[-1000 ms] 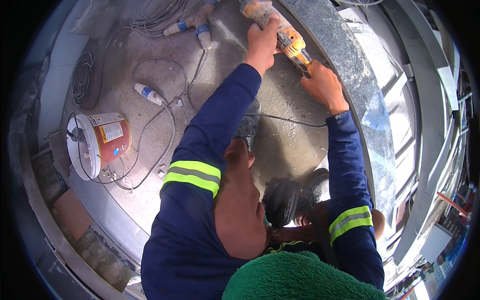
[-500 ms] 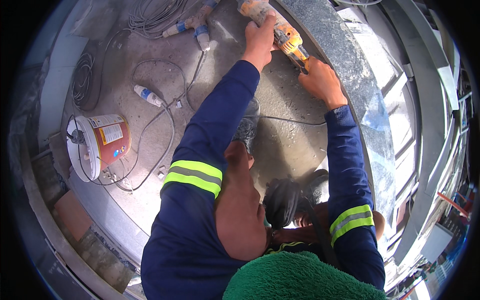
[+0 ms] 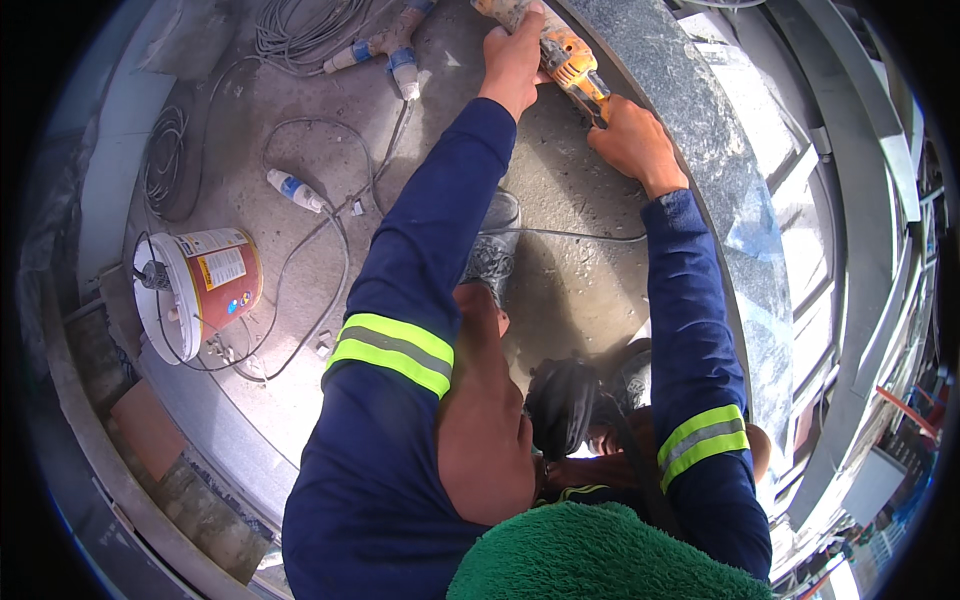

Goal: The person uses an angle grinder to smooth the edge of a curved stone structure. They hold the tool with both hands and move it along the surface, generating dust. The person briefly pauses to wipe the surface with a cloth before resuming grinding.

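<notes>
An orange power tool (image 3: 562, 52) lies against the edge of a dark speckled stone slab (image 3: 700, 150) at the top. My left hand (image 3: 512, 62) grips the tool's rear body. My right hand (image 3: 632, 142) is closed on the tool's front end, right beside the slab's edge. Both arms wear dark blue sleeves with yellow-grey reflective bands. The tool's working tip is hidden between my right hand and the slab. My knees and a dusty shoe (image 3: 492, 250) show below my arms.
A red and white bucket (image 3: 200, 290) lies on its side at left on the dusty concrete floor (image 3: 560, 280). Grey cables (image 3: 300, 30) and blue-white plugs (image 3: 295, 190) trail across the floor. A brick (image 3: 145, 430) sits lower left. Metal framing (image 3: 850, 200) runs along the right.
Both hands and the tool have shifted slightly toward the upper edge along the slab. The bucket and cables have not moved.
</notes>
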`<state>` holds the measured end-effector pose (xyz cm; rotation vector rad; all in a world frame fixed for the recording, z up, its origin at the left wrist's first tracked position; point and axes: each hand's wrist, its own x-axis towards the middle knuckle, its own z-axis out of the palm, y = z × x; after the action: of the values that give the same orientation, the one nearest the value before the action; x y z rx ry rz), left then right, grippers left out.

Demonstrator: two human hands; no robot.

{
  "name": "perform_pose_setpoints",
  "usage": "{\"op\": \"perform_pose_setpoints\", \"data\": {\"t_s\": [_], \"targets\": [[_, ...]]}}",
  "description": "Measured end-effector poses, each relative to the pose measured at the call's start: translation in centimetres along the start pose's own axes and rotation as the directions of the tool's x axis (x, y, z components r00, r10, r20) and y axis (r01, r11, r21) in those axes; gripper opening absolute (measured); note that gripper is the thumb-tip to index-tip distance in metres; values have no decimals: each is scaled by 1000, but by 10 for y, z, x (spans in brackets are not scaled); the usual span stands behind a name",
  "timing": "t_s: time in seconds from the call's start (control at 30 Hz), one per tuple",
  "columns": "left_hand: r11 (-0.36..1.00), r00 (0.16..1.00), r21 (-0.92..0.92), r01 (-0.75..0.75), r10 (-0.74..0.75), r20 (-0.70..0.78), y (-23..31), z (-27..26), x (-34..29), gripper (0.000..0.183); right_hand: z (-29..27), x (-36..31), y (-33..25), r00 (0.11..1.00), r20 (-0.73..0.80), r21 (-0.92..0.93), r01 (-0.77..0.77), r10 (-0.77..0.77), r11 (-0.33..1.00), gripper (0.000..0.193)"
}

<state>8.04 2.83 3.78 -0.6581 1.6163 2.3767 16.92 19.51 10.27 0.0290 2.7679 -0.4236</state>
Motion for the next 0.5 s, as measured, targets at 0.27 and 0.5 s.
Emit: {"op": "perform_pose_setpoints", "data": {"t_s": [0.27, 0.5], "targets": [[991, 993, -130, 26, -11, 117, -1, -7, -4, 61, 4, -10, 5, 999, -34, -24, 15, -16, 1000, 43], [966, 973, -260, 7, 53, 226, -11, -11, -15, 63, 6, -24, 11, 999, -43, -43, 16, -18, 999, 42]]}}
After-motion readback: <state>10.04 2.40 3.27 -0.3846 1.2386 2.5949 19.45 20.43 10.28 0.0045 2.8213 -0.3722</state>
